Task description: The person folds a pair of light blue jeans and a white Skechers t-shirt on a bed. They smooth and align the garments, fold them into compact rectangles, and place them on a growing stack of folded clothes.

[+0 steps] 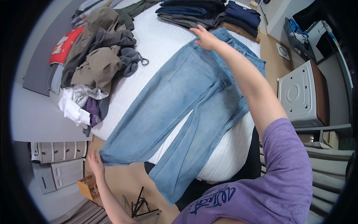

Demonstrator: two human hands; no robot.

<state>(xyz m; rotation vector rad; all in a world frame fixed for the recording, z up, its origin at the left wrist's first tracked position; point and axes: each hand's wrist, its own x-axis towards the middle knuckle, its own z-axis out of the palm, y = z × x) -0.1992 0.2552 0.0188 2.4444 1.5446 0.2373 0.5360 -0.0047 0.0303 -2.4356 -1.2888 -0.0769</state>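
Light blue denim jeans (165, 103) lie spread across a bed with a white quilted cover (148, 47), the waistband at the upper right and the leg hems hanging past the near edge. My right hand (205, 37) is by the upper outer side of the jeans near the waist, fingers apart and holding nothing that shows. Down at the lower left, my left hand (96, 163) is at the outer corner of one hem; its fingertips are partly hidden, so whether they pinch the denim is unclear.
A heap of rumpled clothes (98, 61) and a red cushion (65, 46) lie at the bed's left. Folded dark trousers (184, 12) and a stack of folded clothes (242, 16) sit at the far end. A small wooden stool (88, 187) and a black folding stand (141, 205) are on the floor.
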